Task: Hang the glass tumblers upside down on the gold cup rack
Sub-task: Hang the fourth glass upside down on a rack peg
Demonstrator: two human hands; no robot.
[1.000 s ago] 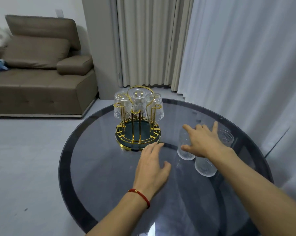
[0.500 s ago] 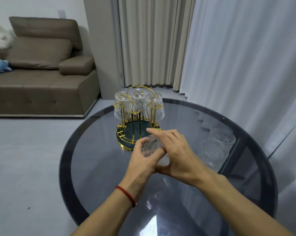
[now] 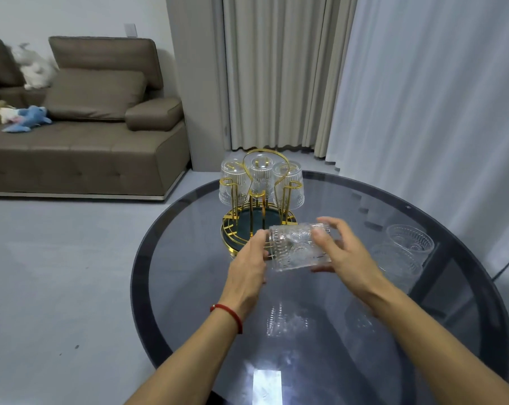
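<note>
Tumbler [image 3: 298, 248] held in the air just before the rack [image 3: 257, 206], long axis horizontal, base leftward. Left hand [image 3: 249, 268] grips the base end, right hand [image 3: 342, 252] the rim end; both equally near the rack's front pegs.

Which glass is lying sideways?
The glass held between the left hand and right hand, above the table. The three on the gold rack hang upside down, and the two by the right edge stand upright.
</note>
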